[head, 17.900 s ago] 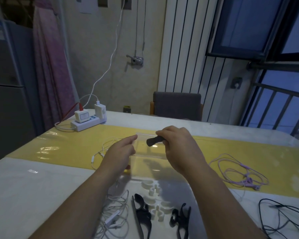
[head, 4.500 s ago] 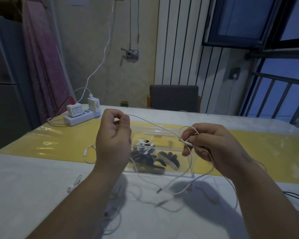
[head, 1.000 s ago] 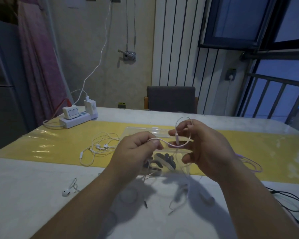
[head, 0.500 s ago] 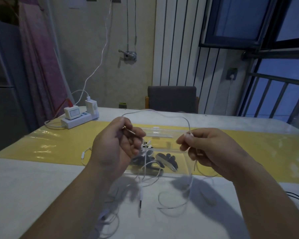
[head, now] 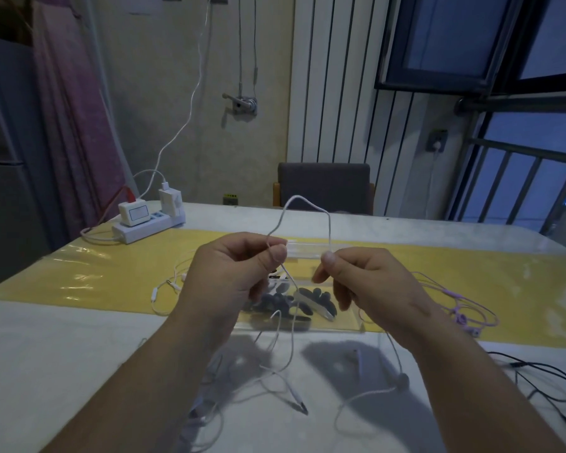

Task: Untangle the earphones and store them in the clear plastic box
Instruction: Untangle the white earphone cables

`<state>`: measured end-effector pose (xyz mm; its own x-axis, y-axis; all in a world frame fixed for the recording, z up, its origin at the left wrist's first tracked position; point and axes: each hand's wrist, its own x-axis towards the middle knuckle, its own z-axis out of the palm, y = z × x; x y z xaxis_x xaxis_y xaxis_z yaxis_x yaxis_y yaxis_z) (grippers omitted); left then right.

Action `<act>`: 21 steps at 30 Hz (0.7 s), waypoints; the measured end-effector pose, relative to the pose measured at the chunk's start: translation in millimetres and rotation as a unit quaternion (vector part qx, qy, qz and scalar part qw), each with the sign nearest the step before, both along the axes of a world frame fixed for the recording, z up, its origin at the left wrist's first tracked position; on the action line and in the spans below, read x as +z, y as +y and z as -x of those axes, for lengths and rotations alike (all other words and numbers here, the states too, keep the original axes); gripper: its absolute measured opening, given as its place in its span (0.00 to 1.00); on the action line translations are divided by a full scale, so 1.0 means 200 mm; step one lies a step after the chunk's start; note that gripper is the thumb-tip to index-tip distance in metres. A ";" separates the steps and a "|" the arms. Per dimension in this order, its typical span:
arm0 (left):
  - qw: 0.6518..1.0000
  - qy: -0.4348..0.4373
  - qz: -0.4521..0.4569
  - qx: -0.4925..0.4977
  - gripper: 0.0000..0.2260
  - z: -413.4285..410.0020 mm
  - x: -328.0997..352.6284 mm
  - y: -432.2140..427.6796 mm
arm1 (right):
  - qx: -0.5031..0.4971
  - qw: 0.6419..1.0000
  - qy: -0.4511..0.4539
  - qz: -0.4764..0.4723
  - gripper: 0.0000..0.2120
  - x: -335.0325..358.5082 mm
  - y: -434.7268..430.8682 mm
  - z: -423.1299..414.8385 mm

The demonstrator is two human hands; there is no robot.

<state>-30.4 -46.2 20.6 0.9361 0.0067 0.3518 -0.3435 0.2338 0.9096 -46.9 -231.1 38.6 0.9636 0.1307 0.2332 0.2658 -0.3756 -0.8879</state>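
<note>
Left hand (head: 232,279) is pinching the white earphone cable (head: 303,204) between thumb and forefinger. Right hand (head: 366,289) is pinching it likewise just beside, so a slack loop is arching up between them (probably isolating one strand). The rest is trailing onto the table (head: 62,348), outside the clear plastic box (head: 347,318) just behind.

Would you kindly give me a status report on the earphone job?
Left hand and right hand each pinch white earphone cable, looped up between them. Clear plastic box behind, dark pieces inside. Cable's tail loops loosely on table.
</note>
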 end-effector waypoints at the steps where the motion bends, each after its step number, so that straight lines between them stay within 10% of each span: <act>1: 1.000 -0.002 -0.002 0.007 0.06 0.00 0.00 0.00 | 0.009 1.000 0.003 -0.007 0.16 0.00 0.01 0.00; 8: 0.998 -0.014 0.013 0.062 0.08 0.00 0.00 0.00 | 0.133 0.987 0.073 -0.043 0.02 -0.03 0.08 0.03; 21: 0.963 0.066 0.141 0.218 0.11 -0.05 -0.01 0.05 | 0.106 0.986 -0.015 -0.127 0.12 0.01 -0.10 -0.02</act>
<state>-20.5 -36.4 19.2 0.8592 0.4873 0.1559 -0.3498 0.3370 0.8741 -42.1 -251.9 41.5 0.9128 0.2623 0.3129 0.3424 -0.0743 -0.9366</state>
